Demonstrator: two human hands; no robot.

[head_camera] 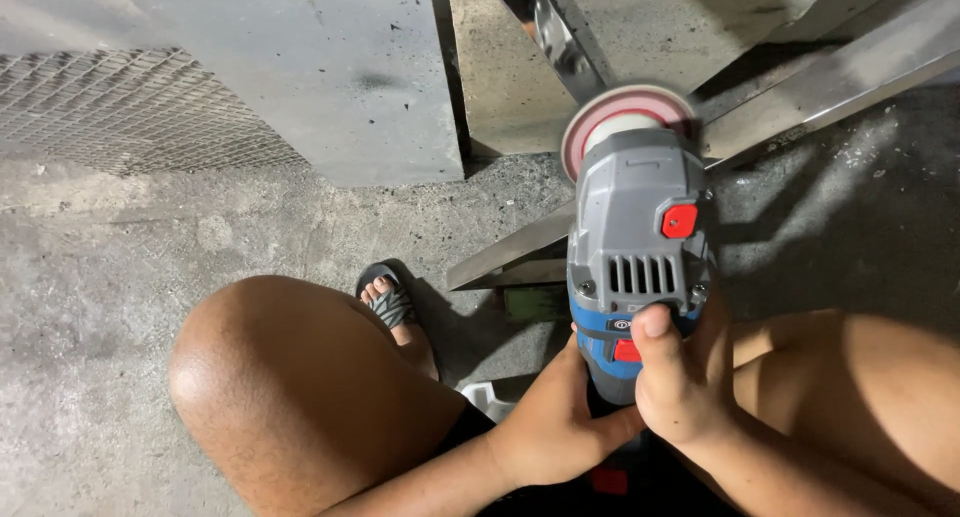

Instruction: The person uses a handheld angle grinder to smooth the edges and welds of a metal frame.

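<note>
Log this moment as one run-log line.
left hand: grips grinder base | right hand: wraps angle grinder body, thumb on top | disc: against steel angle bar | setting: concrete floor

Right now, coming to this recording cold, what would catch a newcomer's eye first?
The grey and blue angle grinder at centre right, with its reddish disc pointing at the angled metal bars on the concrete floor. Both hands clasp its handle: the right hand with its thumb on the body, the left hand below. A bare knee fills the lower left, a sandalled foot beyond it.
</note>
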